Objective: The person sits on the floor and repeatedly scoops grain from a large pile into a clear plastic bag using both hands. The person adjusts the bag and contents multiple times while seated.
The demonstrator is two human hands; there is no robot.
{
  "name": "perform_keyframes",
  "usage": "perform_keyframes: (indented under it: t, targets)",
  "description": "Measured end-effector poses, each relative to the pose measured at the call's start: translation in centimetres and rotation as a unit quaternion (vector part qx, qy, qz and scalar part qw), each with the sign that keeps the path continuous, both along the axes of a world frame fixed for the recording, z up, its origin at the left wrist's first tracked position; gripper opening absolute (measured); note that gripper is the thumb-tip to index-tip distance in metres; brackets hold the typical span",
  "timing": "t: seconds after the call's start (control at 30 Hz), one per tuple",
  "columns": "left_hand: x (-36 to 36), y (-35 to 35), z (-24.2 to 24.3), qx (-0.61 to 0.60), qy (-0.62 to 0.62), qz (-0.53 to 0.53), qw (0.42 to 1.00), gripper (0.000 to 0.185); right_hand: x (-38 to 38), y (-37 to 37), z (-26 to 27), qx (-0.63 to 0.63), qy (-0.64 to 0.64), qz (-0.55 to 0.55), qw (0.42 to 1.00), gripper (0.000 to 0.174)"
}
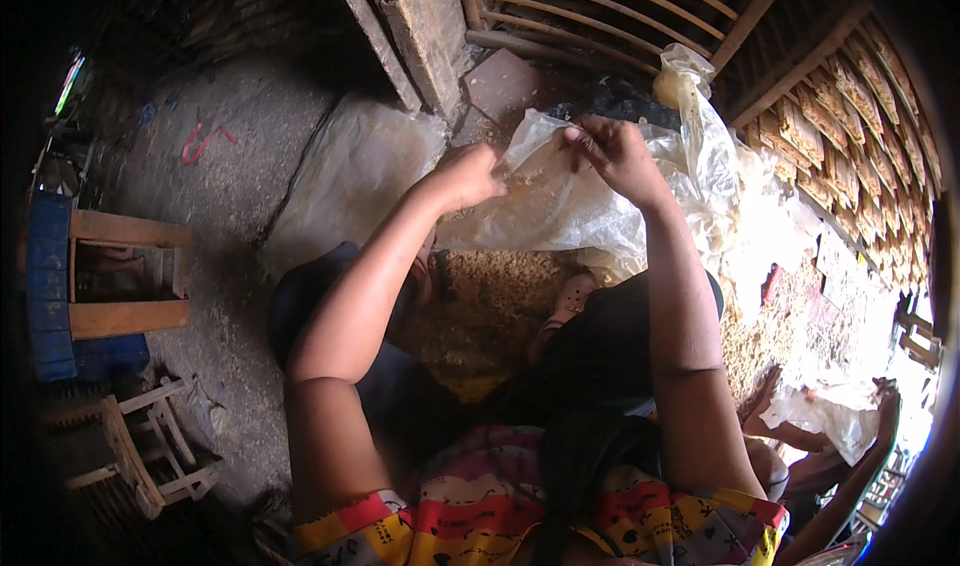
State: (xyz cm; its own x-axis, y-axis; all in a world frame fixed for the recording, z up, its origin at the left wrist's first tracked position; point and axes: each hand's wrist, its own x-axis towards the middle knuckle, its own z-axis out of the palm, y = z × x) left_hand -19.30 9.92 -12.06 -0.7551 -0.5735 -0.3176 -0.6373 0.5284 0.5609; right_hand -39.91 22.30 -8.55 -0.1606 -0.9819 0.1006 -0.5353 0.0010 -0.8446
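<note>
A translucent plastic sheet [559, 198], dusty with brown crumbs, hangs between my two hands in front of my knees. My left hand [471, 178] pinches its left edge between thumb and fingers. Farther right and slightly higher, my right hand [613, 153] grips the sheet's upper edge, thumb towards the left. Another plastic sheet [367, 168] lies flat on the floor left of my left hand. Bunched clear plastic [705, 146] rises beside my right hand against the wooden slats.
Brown crumbs [495, 288] cover the floor between my feet. A wooden post [420, 33] and slatted rack [577, 3] stand ahead. Left are a wooden stool [131, 312] and a wooden frame [161, 442]. At lower right, another person's hands are near plastic [825, 419].
</note>
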Motion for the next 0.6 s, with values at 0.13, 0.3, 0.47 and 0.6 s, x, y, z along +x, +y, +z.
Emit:
perform_keyframes:
  t: [0.13,0.3,0.47,0.6]
  targets:
    - [0.7,0.3,3.3,0.394,0.258,0.017,0.882,0.051,-0.5,-0.1,-0.5,-0.001,-0.021,0.004,1.000,0.032]
    - [-1.3,1.1,1.2,0.266,0.318,0.014,0.910,0.042,-0.1,-0.6,-1.0,-0.008,-0.034,-0.004,0.999,0.032]
    - [-1.2,0.7,-0.1,0.287,0.203,0.036,0.935,0.032,-0.4,-0.3,-0.3,-0.024,0.002,-0.025,0.999,0.027]
    - [-0.9,1.1,0.2,0.284,0.244,0.023,0.927,0.034,-1.3,0.2,-0.1,-0.018,0.023,-0.016,0.999,0.027]
